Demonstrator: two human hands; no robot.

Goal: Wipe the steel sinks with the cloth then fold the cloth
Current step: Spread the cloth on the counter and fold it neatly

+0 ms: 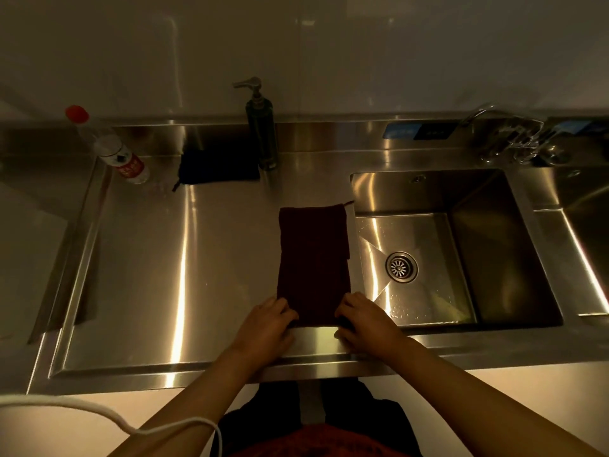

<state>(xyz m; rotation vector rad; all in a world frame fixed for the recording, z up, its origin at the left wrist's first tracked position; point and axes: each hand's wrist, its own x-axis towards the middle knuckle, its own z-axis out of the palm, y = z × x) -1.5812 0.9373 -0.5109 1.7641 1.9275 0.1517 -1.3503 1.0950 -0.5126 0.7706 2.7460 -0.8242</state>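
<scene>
Both hands, the left hand (268, 319) and right hand (364, 319), pinch the near corners of the dark cloth (313, 258), lying as a long strip just beside the sink (494, 206), so wiping looks finished and folding seems partway done.

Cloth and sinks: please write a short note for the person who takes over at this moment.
Left hand: grips the near left corner of the dark red cloth.
Right hand: grips the near right corner.
The cloth lies as a long narrow strip on the steel counter, just left of the sink.
Done: the cloth already looks folded lengthwise. Water drops show on the sink floor; whether wiping is complete I cannot tell.
Left: probably bring the near end up over the far end, then flatten it.
</scene>
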